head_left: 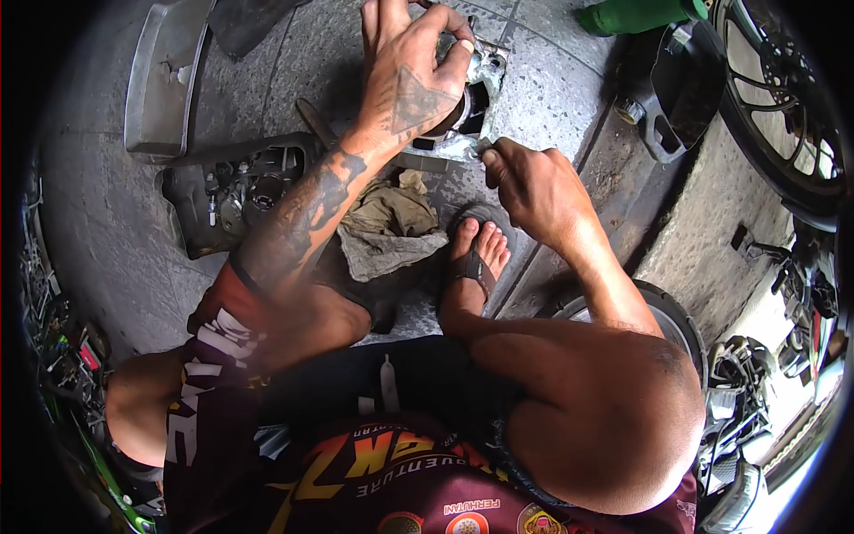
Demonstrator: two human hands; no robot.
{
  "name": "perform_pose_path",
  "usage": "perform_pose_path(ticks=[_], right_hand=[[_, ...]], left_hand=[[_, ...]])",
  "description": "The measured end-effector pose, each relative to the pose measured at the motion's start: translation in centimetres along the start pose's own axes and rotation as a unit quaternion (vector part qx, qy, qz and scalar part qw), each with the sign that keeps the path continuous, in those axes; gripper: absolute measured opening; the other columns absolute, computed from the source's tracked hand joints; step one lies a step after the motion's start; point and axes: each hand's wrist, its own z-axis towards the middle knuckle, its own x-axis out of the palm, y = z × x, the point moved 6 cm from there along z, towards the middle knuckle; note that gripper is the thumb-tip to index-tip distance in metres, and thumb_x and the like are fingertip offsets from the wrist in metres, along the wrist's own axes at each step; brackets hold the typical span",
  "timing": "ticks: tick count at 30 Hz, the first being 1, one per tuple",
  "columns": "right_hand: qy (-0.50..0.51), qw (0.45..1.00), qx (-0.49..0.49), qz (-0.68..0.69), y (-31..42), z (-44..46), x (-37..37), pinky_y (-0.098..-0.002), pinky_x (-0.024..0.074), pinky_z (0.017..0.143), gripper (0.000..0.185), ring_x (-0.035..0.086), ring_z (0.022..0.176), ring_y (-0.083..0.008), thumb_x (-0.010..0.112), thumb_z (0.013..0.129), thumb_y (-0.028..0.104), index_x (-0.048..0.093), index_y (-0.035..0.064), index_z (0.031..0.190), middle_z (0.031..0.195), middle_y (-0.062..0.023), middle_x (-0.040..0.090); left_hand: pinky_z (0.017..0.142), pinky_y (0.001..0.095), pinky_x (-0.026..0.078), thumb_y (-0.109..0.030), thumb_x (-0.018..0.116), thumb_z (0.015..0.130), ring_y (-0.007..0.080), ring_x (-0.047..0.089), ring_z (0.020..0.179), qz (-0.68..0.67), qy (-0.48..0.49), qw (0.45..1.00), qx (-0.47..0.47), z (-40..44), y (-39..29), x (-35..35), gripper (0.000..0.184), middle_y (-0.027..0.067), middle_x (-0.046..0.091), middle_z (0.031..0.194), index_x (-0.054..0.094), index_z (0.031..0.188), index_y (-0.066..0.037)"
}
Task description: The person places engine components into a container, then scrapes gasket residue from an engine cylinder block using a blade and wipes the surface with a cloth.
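Observation:
A metal engine casing (487, 89) with dark openings lies on the grey tiled floor at the top centre. Over its upper left part is my left hand (414, 67), fingers bent and thumb curled toward the index finger; what they grip is hidden. At the casing's lower right corner my right hand (538, 189) is closed, with thumb and index finger pinched at the edge. Anything between those fingertips is too small to make out. A crumpled, dirty cloth (391, 227) lies just below the casing, beside my sandalled foot (480, 254).
To the left sit a metal tray (163, 80) and an open engine cover holding small parts (236, 200). At the upper right are a green bottle (636, 15), a cut dark container (667, 89) and a wheel (783, 107). Motorcycle parts (743, 392) line the right side.

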Motion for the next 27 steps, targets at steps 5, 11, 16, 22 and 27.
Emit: perform_pose_path(ticks=[5,11,16,22,27], right_hand=[[0.029,0.999,0.015,-0.036,0.1,0.2,0.3,-0.0456,0.0507,0.067,0.03,0.066,0.073,-0.0382,0.047,0.102,0.026,0.058,0.0021,0.088,0.073,-0.0138,0.068],[0.061,0.997,-0.029,-0.032,0.0,1.1,-0.6,-0.0507,0.05,0.068,0.031,0.064,0.072,-0.0435,0.051,0.099,0.03,0.063,0.0038,0.09,0.068,-0.0211,0.064],[0.134,0.989,-0.045,-0.047,0.1,1.8,-1.5,-0.0512,0.0496,0.071,0.034,0.064,0.077,-0.0428,0.05,0.1,0.033,0.064,0.0034,0.092,0.074,-0.0216,0.065],[0.154,0.985,-0.045,-0.067,0.4,2.2,-2.0,-0.0481,0.0505,0.073,0.035,0.065,0.079,-0.0404,0.05,0.1,0.035,0.067,0.0047,0.097,0.075,-0.0183,0.067],[0.124,0.992,0.01,0.029,-0.6,0.9,-1.7,-0.0458,0.0511,0.073,0.033,0.067,0.078,-0.0378,0.05,0.101,0.033,0.067,0.0045,0.095,0.074,-0.0173,0.067]], left_hand=[[0.102,0.0507,0.033,-0.025,0.059,0.09,0.0318,0.038,0.114,-0.005,0.003,1.0,-0.013,-0.2,0.6,0.6,0.022,0.0186,0.043,0.118,0.059,0.087,-0.003],[0.102,0.0523,0.033,-0.025,0.059,0.089,0.032,0.038,0.114,-0.008,0.026,0.999,-0.044,-0.2,0.9,0.8,0.022,0.0192,0.042,0.118,0.059,0.089,-0.003],[0.102,0.0537,0.033,-0.025,0.059,0.089,0.0323,0.037,0.115,-0.003,0.03,0.999,-0.034,-0.2,1.2,0.9,0.022,0.0195,0.041,0.12,0.059,0.09,-0.003],[0.103,0.0533,0.033,-0.025,0.059,0.089,0.0328,0.037,0.116,-0.003,0.002,1.0,-0.002,-0.3,0.4,0.4,0.021,0.0201,0.041,0.121,0.058,0.089,-0.004],[0.103,0.0517,0.032,-0.024,0.059,0.088,0.0325,0.037,0.116,-0.005,0.012,1.0,0.01,0.0,0.7,0.6,0.02,0.0199,0.042,0.119,0.059,0.089,-0.004]])
